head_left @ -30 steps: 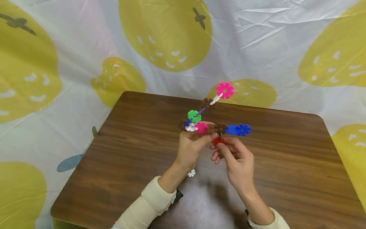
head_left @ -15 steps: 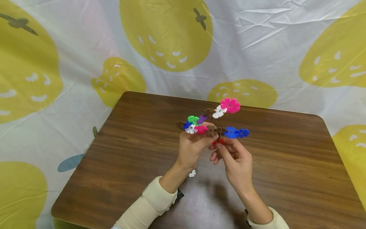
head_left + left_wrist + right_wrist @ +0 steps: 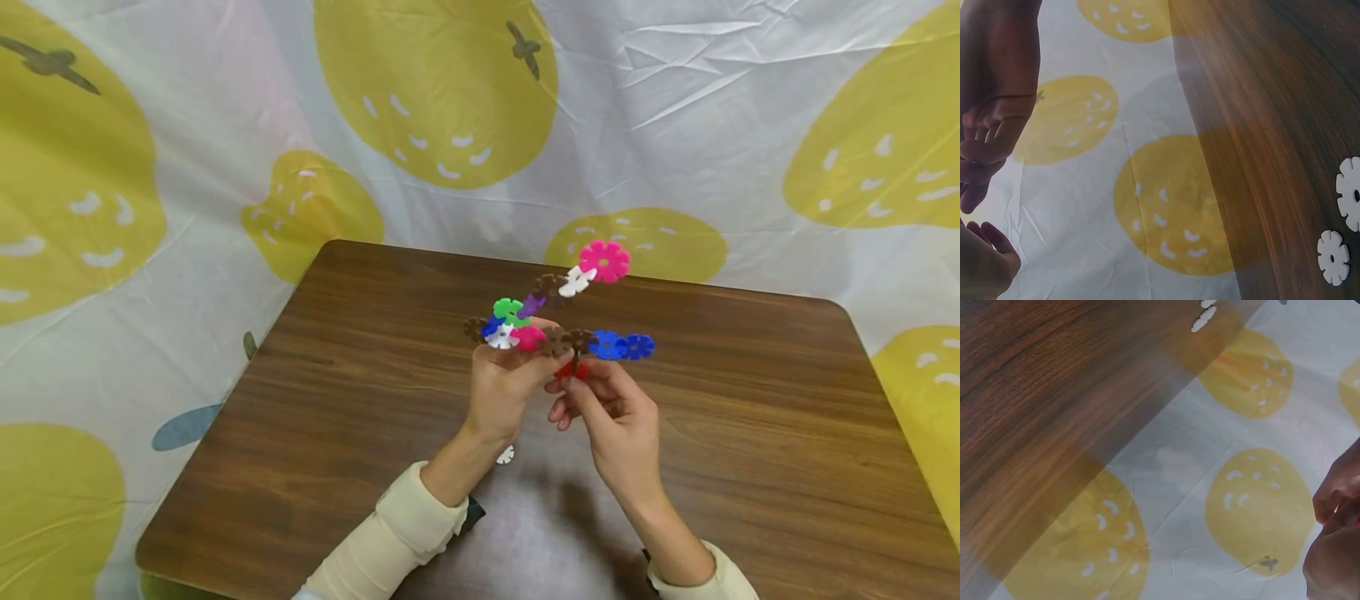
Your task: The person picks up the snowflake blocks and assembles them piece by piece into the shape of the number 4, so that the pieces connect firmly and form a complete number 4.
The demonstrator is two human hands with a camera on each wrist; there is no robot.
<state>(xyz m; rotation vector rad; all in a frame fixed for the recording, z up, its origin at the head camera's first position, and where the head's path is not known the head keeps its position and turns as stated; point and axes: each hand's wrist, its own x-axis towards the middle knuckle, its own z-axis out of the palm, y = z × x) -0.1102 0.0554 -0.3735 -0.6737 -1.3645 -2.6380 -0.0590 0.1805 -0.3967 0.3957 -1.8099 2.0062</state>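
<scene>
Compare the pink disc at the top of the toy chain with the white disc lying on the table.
The pink disc is bright pink; the white disc is white. The pink disc is held up in the air, joined into the chain of discs that both hands grip; the white disc lies loose and flat on the wooden table, near the left wrist. The pink disc looks larger, though it may just be nearer. Both share a notched flower shape.
</scene>
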